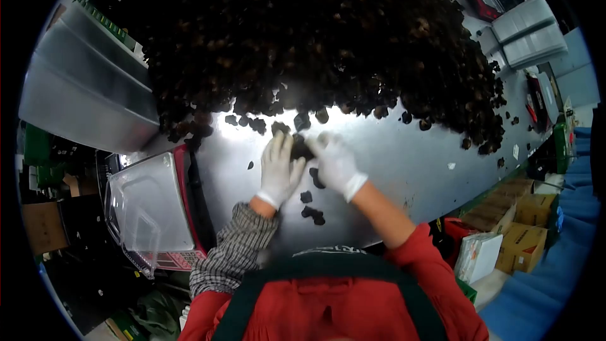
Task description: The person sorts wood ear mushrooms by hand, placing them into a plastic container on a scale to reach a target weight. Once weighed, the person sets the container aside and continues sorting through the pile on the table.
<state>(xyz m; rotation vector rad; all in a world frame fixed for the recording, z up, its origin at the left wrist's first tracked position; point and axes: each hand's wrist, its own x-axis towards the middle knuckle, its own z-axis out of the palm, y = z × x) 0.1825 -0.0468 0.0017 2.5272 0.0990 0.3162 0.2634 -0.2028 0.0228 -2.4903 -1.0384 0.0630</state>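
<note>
At mid-frame, a dark clump (300, 148) is clasped between left hand (278, 173) and right hand (336, 165) fingers; few pieces (312, 213) are separated, most left in the heap (303, 38).

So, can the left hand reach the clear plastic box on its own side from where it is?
Probably yes. The clear plastic box sits near the left forearm, and nothing tall stands between it and the left hand, which touches a dark piece.
</note>
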